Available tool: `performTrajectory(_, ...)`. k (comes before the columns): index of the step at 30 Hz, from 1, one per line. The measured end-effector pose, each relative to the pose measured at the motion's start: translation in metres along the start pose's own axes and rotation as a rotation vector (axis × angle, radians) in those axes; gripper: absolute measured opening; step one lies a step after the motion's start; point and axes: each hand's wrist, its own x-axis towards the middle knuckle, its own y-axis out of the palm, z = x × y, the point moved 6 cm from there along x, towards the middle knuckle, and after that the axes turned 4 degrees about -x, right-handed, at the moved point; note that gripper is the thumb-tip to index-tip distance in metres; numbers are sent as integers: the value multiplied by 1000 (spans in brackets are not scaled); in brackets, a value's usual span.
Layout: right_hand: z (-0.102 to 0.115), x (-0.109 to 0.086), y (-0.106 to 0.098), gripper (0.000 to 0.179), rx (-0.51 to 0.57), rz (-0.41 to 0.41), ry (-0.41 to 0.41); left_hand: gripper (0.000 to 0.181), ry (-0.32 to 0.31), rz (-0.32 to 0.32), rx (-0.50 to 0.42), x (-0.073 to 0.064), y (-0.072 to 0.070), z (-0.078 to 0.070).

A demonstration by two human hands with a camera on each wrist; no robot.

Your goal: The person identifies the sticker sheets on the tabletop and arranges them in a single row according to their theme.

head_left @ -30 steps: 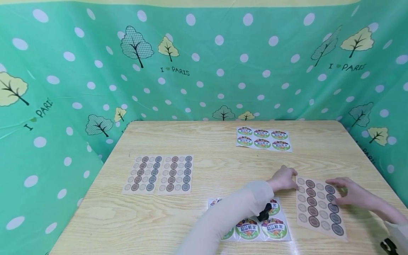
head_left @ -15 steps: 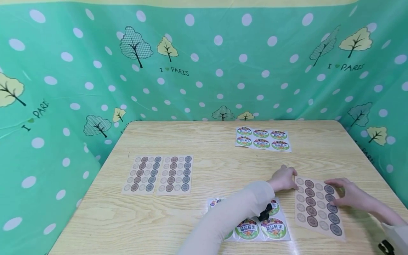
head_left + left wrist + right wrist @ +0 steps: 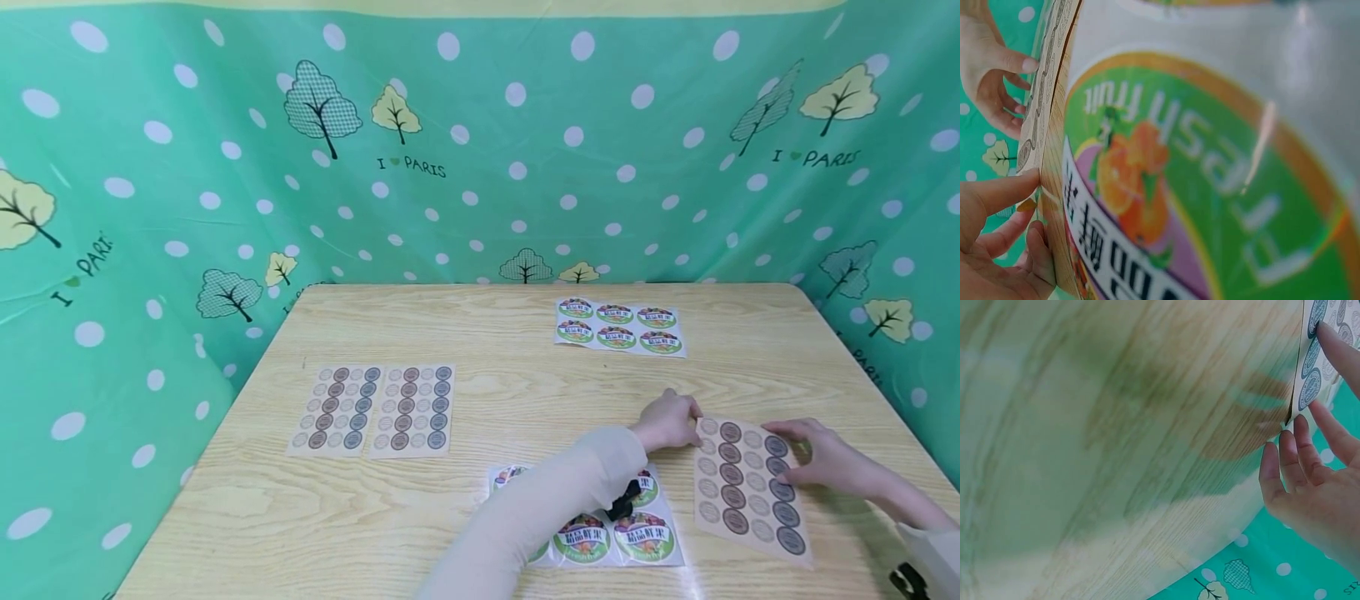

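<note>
A tan sheet of round stickers (image 3: 750, 483) lies at the table's right side, with brown and dark grey circles in columns. My left hand (image 3: 667, 421) pinches its far left corner between thumb and finger; the left wrist view shows this left hand (image 3: 1004, 231) at the sheet's edge. Over the far right corner, my right hand (image 3: 832, 458) holds the sheet, thumb on the printed face and index finger at the corner. In the right wrist view the right hand (image 3: 1322, 469) has its other fingers bent beside the edge.
Under my left forearm lies a fruit-label sheet (image 3: 645, 537), partly hidden. A second fruit-label sheet (image 3: 618, 327) is at the back. Two more tan sticker sheets (image 3: 335, 411) lie side by side on the left. A green patterned cloth (image 3: 480, 200) hangs behind the wooden table (image 3: 285, 517).
The tan sheet has shifted very slightly under my hands, its far left corner now a little lower. Both hands stay at the same corners.
</note>
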Motion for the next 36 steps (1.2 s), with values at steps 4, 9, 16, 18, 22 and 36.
performTrajectory(4, 1, 0, 0, 65, -13, -39, -53, 25, 0, 2, -15, 0, 0, 1)
performTrajectory(9, 4, -1, -1, 63, -1, -75, -102, 17, 0, -17, -32, 0, -1, 1)
performTrajectory(16, 8, -1, -2, 66, 55, -99, -138, 16, -45, -57, -102, -1, -3, 2)
performTrajectory(18, 8, 0, -1, 66, 64, -75, -120, 18, -54, -69, -156, -2, -3, 3)
performTrajectory(22, 8, 0, 1, 66, 62, -15, -52, 19, -74, -78, -305, -3, -2, 4)
performTrajectory(36, 2, 2, -7, 41, 99, -1, 91, 22, -127, -122, -669, -7, -1, 8)
